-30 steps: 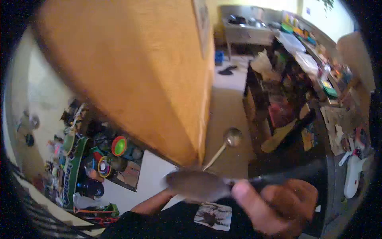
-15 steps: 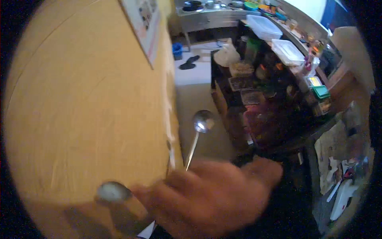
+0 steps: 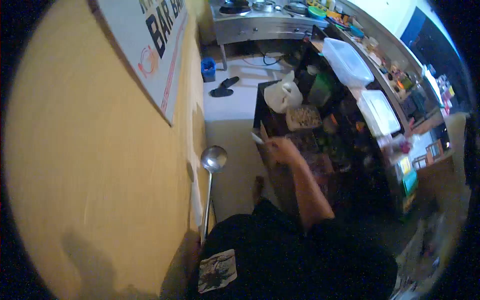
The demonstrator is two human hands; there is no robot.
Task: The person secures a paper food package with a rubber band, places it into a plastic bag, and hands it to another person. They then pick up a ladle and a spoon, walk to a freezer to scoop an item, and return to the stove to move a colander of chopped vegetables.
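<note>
My right hand reaches forward over the near left edge of the dark table, fingers closed round a slim white item that I cannot identify. Just beyond it are a clear tub of pale pieces and a white plastic bag. A metal ladle stands bowl-up beside the yellowish wall, its handle running down to my dark shirt. Whatever holds the ladle's lower end is hidden, and my left hand does not show.
A signboard hangs on the wall at left. Two plastic containers line the table's right side. Further off are a steel stove counter, a blue bin and dark slippers on the floor.
The large blurred hand near the camera has gone from view. The ladle appears further left. My right hand now shows over the table with the white item, and the view has shifted.
</note>
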